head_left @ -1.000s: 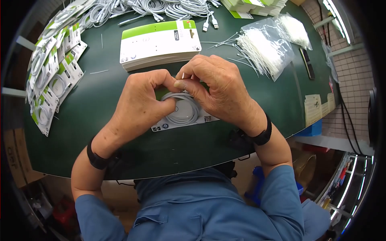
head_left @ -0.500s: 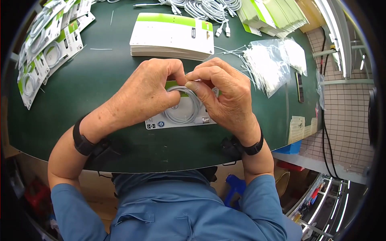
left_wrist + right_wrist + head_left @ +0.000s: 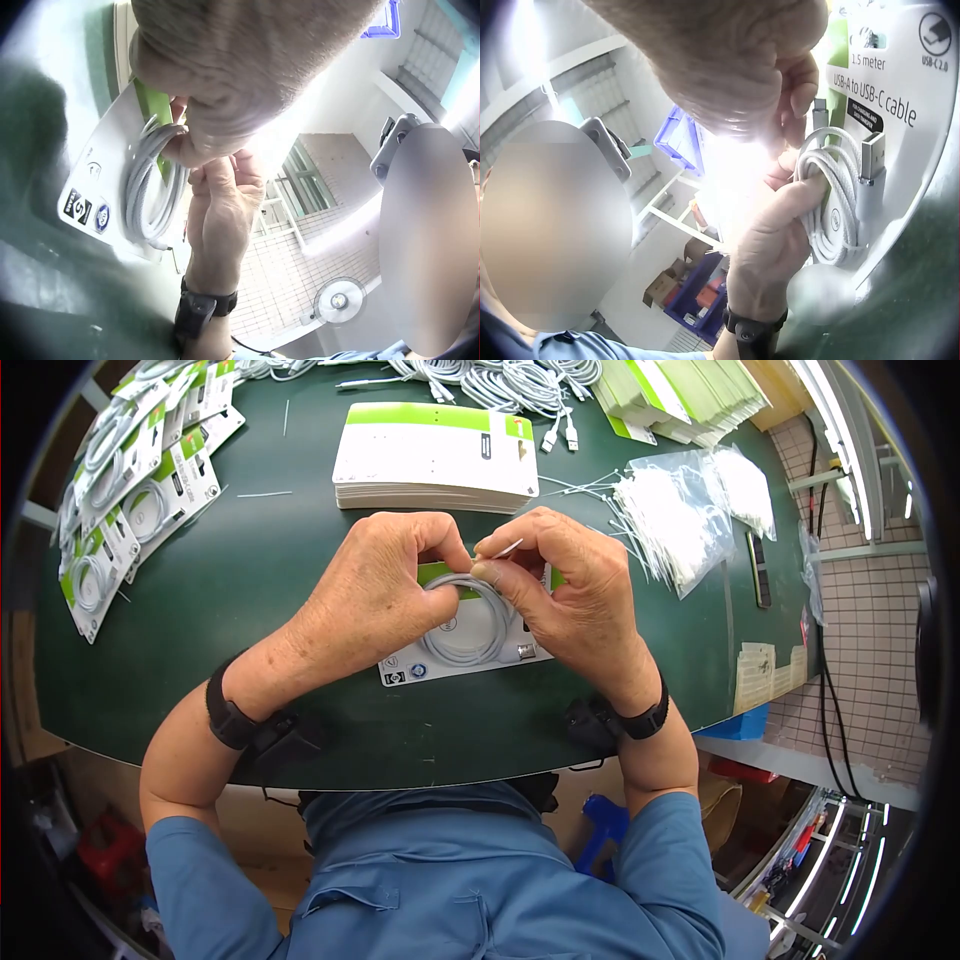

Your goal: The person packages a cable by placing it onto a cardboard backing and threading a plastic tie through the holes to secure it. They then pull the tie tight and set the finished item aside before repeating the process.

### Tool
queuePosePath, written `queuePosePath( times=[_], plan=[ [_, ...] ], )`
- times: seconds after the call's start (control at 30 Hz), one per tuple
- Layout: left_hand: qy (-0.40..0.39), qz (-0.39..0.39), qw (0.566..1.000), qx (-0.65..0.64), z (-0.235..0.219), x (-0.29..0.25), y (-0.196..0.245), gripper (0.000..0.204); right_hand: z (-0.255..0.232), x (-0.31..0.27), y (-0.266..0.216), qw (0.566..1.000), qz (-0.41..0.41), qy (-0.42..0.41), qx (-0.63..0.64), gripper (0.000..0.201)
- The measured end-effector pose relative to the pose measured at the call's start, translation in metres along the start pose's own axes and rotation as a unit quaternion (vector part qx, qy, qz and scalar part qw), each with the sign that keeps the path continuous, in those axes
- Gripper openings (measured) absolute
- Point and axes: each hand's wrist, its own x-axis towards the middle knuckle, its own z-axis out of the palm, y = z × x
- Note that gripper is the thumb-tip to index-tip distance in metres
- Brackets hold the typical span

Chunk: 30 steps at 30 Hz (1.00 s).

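Note:
A coiled white cable [image 3: 497,622] lies against a white and green card [image 3: 430,663], its USB-A plug [image 3: 874,156] and USB-C plug [image 3: 820,114] showing in the right wrist view. My left hand [image 3: 385,595] holds the coil's upper left side, thumb on the cable and index finger bent over its top. Thumb and index finger of my right hand [image 3: 568,595] pinch a thin white tie [image 3: 513,547] above the coil, its end sticking up. The fingertips of both hands meet there and hide where the tie passes round the cable.
Behind the hands stands a stack of cards [image 3: 430,455]. Carded cables [image 3: 150,510] pile up at left, loose cables [image 3: 510,385] at the back. Bags of white ties [image 3: 680,510] and a phone [image 3: 759,570] lie at right, with more cards [image 3: 680,400] beyond.
The tie's end now stands out to the right above the right fingertips; half a second ago it was hardly visible. Both hands have stayed at the top of the coil while the head view shifted.

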Motion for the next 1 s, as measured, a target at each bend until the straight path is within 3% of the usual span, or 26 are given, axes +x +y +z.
queuePosePath(
  times=[0.27, 0.5, 0.67, 0.77, 1.0],
  plan=[
    [-0.024, -0.054, 0.998, -0.014, 0.004, 0.0, -0.003, 0.011, 0.002, -0.001, 0.002, 0.999, 0.026, 0.014, 0.026, 0.012],
    [0.006, -0.01, 1.0, -0.014, 0.009, 0.0, -0.005, 0.011, 0.003, 0.001, 0.006, 0.998, -0.055, 0.028, -0.024, 0.009],
    [-0.004, 0.0, 1.0, -0.005, 0.01, 0.0, -0.008, 0.01, 0.008, 0.0, 0.009, 0.997, -0.064, 0.04, -0.027, 0.007],
    [-0.006, -0.022, 1.0, -0.013, 0.01, 0.0, -0.005, 0.009, 0.012, -0.003, 0.008, 0.991, 0.072, 0.058, 0.097, 0.007],
    [-0.009, -0.035, 0.999, -0.03, 0.012, -0.001, -0.001, 0.008, 0.011, -0.001, 0.007, 0.982, 0.127, 0.042, 0.13, 0.008]
  ],
)
